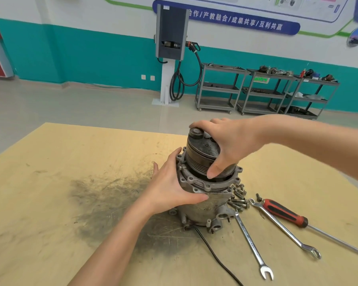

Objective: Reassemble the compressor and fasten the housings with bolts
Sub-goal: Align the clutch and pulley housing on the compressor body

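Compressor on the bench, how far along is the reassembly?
Done: the front section with the pulley sits on the main housing. In hand: the left hand grips the housing while the right hand holds the pulley. Left: the bolts lie loose beside the wrenches, and the flange holes look empty.

Screwdriver [285, 213] shaft cut off at right edge; black cable [217, 259] runs off bottom; bolts [239, 198] partly hidden behind compressor [205, 182]; cart clutter too small to identify.

A: compressor housing [203, 203] looked like dull, matt cast metal, pulley [203, 155] darker and grimy.
B: yep, wrenches [250, 242] were shiny chrome, table [70, 162] scuffed, soot-stained wood, screwdriver [285, 213] handle glossy plastic.
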